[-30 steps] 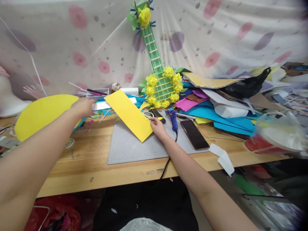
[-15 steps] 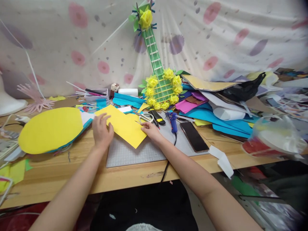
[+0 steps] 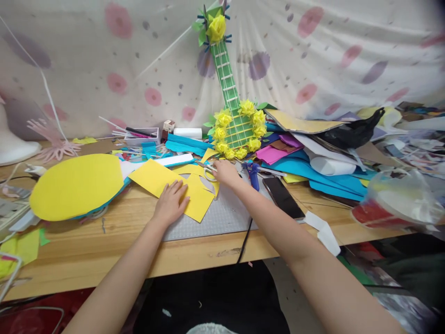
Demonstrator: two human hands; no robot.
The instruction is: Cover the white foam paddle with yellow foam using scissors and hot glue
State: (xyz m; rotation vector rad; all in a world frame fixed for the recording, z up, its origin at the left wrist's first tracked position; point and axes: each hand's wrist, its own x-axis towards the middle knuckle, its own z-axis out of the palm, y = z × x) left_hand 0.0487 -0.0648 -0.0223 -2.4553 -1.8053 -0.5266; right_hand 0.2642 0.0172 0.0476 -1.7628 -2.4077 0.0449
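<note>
My left hand [image 3: 171, 202] lies on a sheet of yellow paper [image 3: 200, 200], fingers stretched out and pressing it to the grey cutting mat [image 3: 194, 230]. The sheet has a curved cut-out on its far side, and a strip of yellow paper shows behind it. Farther back, my right hand [image 3: 225, 172] reaches down with bent fingers beside the handles of a pair of scissors [image 3: 208, 172]. Its fingertips are partly hidden, so I cannot see whether it grips anything. Left of the sheet rests a blue-edged shape with a yellow oval [image 3: 76, 188] and a white neck.
A blue glue gun [image 3: 253, 174] and a phone [image 3: 283, 198] lie right of my right hand. A green paper guitar [image 3: 239, 130] with yellow flowers leans on the curtain. Coloured sheets [image 3: 295, 162] are piled at the right, near a clear bucket [image 3: 392, 199].
My left hand has moved right and come down flat on the yellow paper. My right hand has left the paper's edge and moved away from me to the scissors. The sheet now lies lower on the mat.
</note>
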